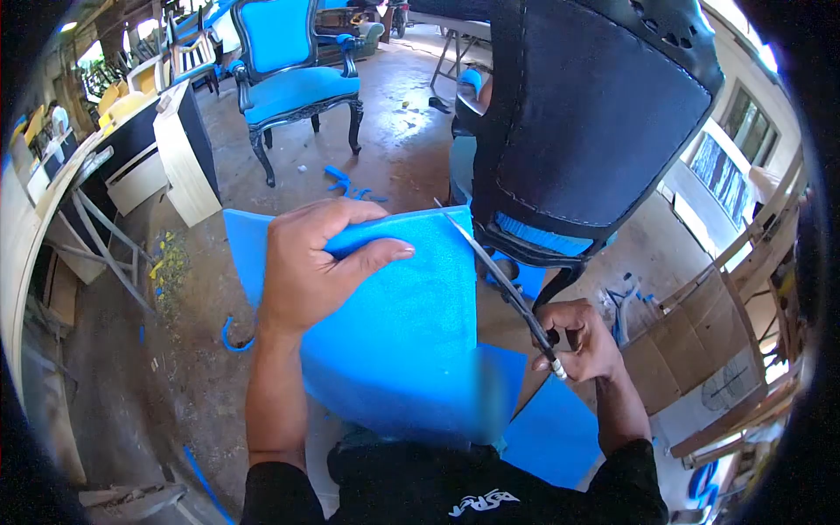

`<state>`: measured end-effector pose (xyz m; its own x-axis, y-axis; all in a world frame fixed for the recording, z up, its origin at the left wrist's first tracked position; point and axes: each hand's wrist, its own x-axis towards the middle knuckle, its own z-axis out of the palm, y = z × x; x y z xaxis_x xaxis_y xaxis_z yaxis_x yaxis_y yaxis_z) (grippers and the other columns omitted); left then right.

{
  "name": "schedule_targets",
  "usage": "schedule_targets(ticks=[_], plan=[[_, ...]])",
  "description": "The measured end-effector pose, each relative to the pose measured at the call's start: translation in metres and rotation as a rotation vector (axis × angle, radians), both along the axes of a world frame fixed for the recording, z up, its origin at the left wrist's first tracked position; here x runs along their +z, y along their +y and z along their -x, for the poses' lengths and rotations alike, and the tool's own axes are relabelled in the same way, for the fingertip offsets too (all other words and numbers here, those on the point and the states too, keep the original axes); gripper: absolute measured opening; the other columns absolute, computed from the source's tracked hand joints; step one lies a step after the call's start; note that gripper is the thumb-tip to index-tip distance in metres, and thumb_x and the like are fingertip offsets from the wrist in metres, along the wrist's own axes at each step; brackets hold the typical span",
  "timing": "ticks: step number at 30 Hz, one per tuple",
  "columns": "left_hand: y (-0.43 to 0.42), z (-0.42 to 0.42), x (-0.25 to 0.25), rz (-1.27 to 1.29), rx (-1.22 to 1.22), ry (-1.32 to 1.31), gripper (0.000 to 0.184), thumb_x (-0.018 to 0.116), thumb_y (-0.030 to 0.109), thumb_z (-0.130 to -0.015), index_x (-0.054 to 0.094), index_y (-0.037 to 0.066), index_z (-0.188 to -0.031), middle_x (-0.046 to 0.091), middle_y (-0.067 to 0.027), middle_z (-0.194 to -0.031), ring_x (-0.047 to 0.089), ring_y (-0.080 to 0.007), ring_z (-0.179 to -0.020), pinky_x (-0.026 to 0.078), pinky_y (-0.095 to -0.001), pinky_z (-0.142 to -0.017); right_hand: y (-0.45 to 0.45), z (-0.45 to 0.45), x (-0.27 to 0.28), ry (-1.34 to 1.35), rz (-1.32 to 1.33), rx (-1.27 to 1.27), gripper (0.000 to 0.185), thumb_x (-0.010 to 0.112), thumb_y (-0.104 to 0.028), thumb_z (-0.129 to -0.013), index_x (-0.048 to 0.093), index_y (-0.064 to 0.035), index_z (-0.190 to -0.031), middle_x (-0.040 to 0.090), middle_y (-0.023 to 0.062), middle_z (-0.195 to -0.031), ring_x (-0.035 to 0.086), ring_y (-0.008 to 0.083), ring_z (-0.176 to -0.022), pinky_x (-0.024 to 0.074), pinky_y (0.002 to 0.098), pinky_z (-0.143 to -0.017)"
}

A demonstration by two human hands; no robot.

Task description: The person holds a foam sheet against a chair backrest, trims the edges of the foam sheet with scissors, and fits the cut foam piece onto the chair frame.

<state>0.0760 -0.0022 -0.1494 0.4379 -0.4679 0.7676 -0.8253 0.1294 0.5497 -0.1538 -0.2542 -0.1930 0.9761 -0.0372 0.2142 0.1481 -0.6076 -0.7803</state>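
My left hand grips the top edge of a blue foam sheet, with the thumb on the near face and the fingers behind it. My right hand is closed around the handles of a pair of scissors. The scissors point up and to the left, and their blades are parted at the sheet's upper right corner. A small white-ended part shows by the right hand; I cannot tell what it is. Below the sheet's right side lies another blue foam piece.
A black upholstered chair back stands close ahead on the right. Farther off is a blue-padded armchair with a dark carved frame. Blue foam scraps lie on the floor. Wooden panels stand at left, cardboard at right.
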Motion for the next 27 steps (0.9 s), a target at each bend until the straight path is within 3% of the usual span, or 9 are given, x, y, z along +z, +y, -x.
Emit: schedule_targets(ticks=[6,8,14,18,24,27], plan=[[-0.003,-0.002,0.000,-0.008,-0.035,0.018,0.025,0.085,0.016,-0.070,0.071,0.001,-0.085,0.070,-0.0102,-0.079,0.067,-0.0167,-0.068,0.051,-0.0279,-0.062,-0.002,-0.001,0.010,-0.008,0.056,0.001,0.038,0.087,-0.028,-0.064,0.060,-0.0022,-0.069,0.060,0.0066,-0.066,0.056,0.0159,-0.061,0.0370,0.0304,-0.054],[-0.004,-0.002,-0.001,-0.015,-0.025,0.002,0.025,0.085,0.017,-0.070,0.072,0.001,-0.085,0.071,-0.0102,-0.079,0.067,-0.0164,-0.067,0.051,-0.0278,-0.061,0.000,0.000,0.015,-0.014,0.064,0.000,0.028,0.082,-0.012,-0.065,0.056,-0.0024,-0.068,0.051,0.0066,-0.061,0.047,0.0172,-0.057,0.0342,0.0331,-0.053],[-0.007,-0.005,-0.002,-0.015,-0.032,-0.027,0.026,0.086,0.018,-0.070,0.072,0.002,-0.085,0.071,-0.0101,-0.079,0.068,-0.0168,-0.067,0.052,-0.0278,-0.061,-0.007,0.003,0.021,0.022,0.119,-0.004,0.018,0.078,-0.004,-0.066,0.060,-0.0021,-0.067,0.056,0.0067,-0.060,0.052,0.0165,-0.054,0.0347,0.0325,-0.050],[-0.009,-0.006,-0.002,-0.011,-0.032,-0.042,0.028,0.086,0.020,-0.069,0.072,0.002,-0.085,0.070,-0.0098,-0.079,0.068,-0.0172,-0.068,0.052,-0.0281,-0.061,-0.008,0.005,0.031,0.032,0.112,-0.020,0.016,0.077,-0.004,-0.067,0.061,-0.0026,-0.067,0.056,0.0075,-0.060,0.053,0.0170,-0.054,0.0349,0.0331,-0.050],[-0.011,-0.004,-0.003,-0.001,-0.040,-0.030,0.029,0.086,0.021,-0.068,0.072,0.003,-0.084,0.070,-0.0093,-0.077,0.067,-0.0177,-0.067,0.051,-0.0288,-0.061,-0.021,0.005,0.047,0.067,0.204,0.044,0.036,0.084,-0.020,-0.066,0.052,-0.0037,-0.063,0.047,0.0058,-0.057,0.045,0.0169,-0.053,0.0334,0.0345,-0.051],[-0.011,-0.005,-0.002,-0.013,-0.062,-0.057,0.028,0.086,0.017,-0.069,0.071,0.001,-0.085,0.070,-0.0083,-0.077,0.067,-0.0148,-0.068,0.051,-0.0273,-0.062,-0.019,0.003,0.057,0.057,0.208,0.066,0.037,0.085,-0.021,-0.066,0.052,-0.0042,-0.063,0.047,0.0051,-0.057,0.044,0.0167,-0.053,0.0324,0.0341,-0.051]])
